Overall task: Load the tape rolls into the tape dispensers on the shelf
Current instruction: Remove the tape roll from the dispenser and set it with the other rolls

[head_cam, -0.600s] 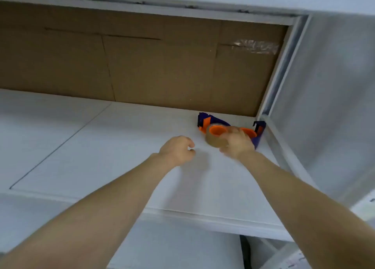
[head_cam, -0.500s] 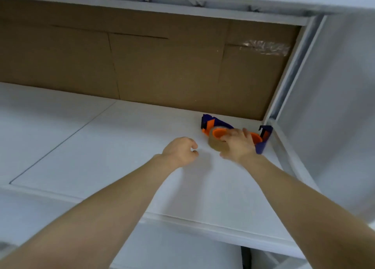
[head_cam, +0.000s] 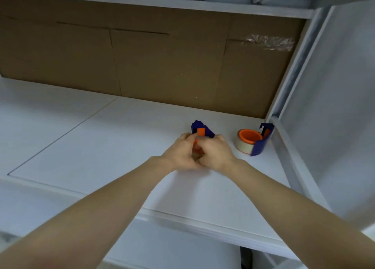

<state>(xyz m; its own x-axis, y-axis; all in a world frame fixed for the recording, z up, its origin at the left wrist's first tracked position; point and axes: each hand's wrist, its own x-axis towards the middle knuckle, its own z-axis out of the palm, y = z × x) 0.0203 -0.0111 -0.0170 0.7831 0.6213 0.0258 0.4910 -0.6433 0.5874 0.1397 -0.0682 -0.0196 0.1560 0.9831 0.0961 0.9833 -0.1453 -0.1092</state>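
Observation:
Two blue and orange tape dispensers lie on the white shelf [head_cam: 121, 147]. The right dispenser [head_cam: 257, 143] rests near the shelf's right corner, with a clear tape roll [head_cam: 242, 146] around its orange hub. My left hand [head_cam: 180, 153] and my right hand [head_cam: 215, 154] are closed together around the left dispenser [head_cam: 200, 129]. Only its blue far end and an orange tab show above my fingers. A bit of orange and a brownish tape roll [head_cam: 195, 156] show between my hands.
A brown cardboard panel [head_cam: 162, 65] backs the shelf. A white upright post [head_cam: 294, 69] and a side wall close off the right side. Another shelf runs overhead. The shelf's front edge [head_cam: 182, 216] lies under my forearms.
My left hand moved right and joined my right hand on the left dispenser. My right hand shifted left, which uncovered the right dispenser with its tape roll. The camera moved closer.

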